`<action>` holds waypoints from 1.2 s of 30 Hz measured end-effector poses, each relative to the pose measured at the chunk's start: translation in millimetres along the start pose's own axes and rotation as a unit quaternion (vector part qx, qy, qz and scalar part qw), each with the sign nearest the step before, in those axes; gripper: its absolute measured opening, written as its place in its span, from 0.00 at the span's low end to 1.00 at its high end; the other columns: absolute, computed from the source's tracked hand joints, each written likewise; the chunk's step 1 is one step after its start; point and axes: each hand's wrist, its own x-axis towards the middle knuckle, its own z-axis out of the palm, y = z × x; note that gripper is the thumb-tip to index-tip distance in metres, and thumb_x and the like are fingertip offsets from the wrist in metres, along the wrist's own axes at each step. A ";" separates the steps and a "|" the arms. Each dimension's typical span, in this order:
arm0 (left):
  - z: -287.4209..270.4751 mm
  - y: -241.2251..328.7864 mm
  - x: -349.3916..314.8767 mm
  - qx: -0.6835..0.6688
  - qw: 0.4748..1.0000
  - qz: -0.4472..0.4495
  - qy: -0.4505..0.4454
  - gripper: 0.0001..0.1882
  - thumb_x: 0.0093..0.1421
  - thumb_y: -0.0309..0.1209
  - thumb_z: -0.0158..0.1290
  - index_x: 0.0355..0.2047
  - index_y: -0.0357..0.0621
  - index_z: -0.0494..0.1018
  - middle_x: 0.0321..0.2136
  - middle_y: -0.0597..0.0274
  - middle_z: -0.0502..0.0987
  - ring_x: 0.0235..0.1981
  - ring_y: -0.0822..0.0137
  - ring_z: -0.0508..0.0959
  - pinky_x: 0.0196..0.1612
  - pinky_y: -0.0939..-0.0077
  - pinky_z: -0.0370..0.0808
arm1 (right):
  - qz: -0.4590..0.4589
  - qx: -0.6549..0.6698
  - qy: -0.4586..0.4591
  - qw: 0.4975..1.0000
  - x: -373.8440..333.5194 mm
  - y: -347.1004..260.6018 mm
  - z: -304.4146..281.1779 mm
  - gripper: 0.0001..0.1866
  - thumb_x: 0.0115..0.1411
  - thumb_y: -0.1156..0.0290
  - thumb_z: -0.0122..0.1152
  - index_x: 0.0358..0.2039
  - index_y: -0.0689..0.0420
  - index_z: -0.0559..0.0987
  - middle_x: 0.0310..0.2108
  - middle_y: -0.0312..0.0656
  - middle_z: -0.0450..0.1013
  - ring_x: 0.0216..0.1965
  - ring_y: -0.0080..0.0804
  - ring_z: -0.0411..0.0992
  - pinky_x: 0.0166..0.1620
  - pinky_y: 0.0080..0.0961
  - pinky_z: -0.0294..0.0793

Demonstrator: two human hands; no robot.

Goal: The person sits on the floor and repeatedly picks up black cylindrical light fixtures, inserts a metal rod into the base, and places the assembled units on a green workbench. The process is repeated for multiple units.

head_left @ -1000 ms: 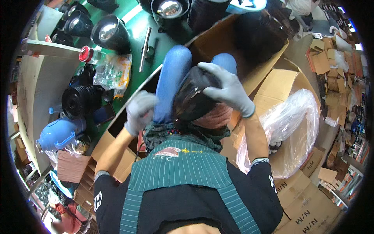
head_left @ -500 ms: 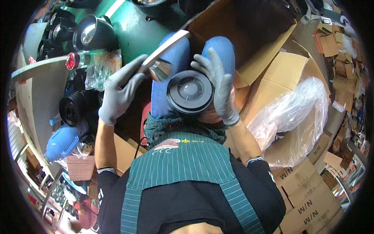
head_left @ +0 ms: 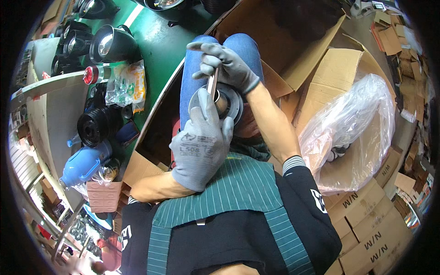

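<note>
A round black ribbed part rests on my lap, partly hidden behind my hands. Above it I hold a shiny metal disc-like piece with a pale rim, seen nearly edge-on, with a small metal cup at its middle. My left hand, in a grey glove, is closed on the disc's near side, fingers pressed along its face. My right hand, gloved too, pinches the disc's far edge, with its index finger sticking out to the left.
An open cardboard box lies ahead right; another holds clear plastic wrap. At left stand black lamp housings, stacked black rings, a red-lidded jar and a blue jug. Closed cartons are stacked at lower right.
My left hand has brought the metal disc rightward over the lap. My right hand has left the black part's side, moved up and left, and taken hold of the disc's far edge.
</note>
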 end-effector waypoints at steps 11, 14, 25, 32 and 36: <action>10.8 5.9 -6.2 -0.071 0.997 -0.039 0.006 0.31 0.73 0.38 0.53 0.72 0.38 0.66 0.40 0.42 0.81 0.30 0.47 0.86 0.29 0.53 0.82 | 0.035 -0.109 0.065 0.991 -5.7 5.6 2.9 0.25 0.81 0.62 0.50 0.67 0.69 0.73 0.25 0.27 0.68 0.33 0.24 0.79 0.60 0.43 0.85; 27.1 -35.5 -16.3 -0.341 0.935 0.013 0.102 0.25 0.77 0.35 0.44 0.67 0.33 0.71 0.49 0.36 0.84 0.44 0.45 0.88 0.49 0.58 0.83 | -0.030 -0.173 0.144 0.974 -49.2 2.4 28.1 0.24 0.82 0.62 0.49 0.63 0.71 0.75 0.27 0.30 0.75 0.41 0.31 0.84 0.62 0.44 0.83; 41.0 -103.8 24.5 -0.509 0.854 -0.106 0.001 0.26 0.78 0.37 0.35 0.56 0.36 0.81 0.21 0.69 0.69 0.24 0.76 0.68 0.30 0.77 0.64 | -0.139 -0.234 -0.024 0.962 -114.9 23.0 39.4 0.20 0.74 0.59 0.51 0.25 0.54 0.78 0.19 0.35 0.65 0.31 0.36 0.71 0.67 0.60 0.70; 68.7 -139.2 95.8 -0.476 0.860 0.130 -0.130 0.19 0.75 0.35 0.43 0.50 0.38 0.82 0.29 0.59 0.79 0.26 0.69 0.74 0.31 0.71 0.70 | -0.148 -0.615 -0.284 0.720 -76.6 -14.8 91.1 0.14 0.45 0.71 0.74 0.13 0.51 0.73 0.15 0.34 0.62 0.27 0.38 0.70 0.63 0.51 0.74; 97.0 -137.5 120.0 -0.534 0.819 0.109 -0.180 0.28 0.79 0.44 0.41 0.40 0.38 0.86 0.30 0.59 0.84 0.29 0.70 0.77 0.37 0.69 0.75 | -0.067 -0.722 -0.290 0.625 -70.4 -12.1 114.1 0.20 0.51 0.64 0.75 0.11 0.48 0.72 0.13 0.34 0.60 0.24 0.33 0.68 0.59 0.42 0.77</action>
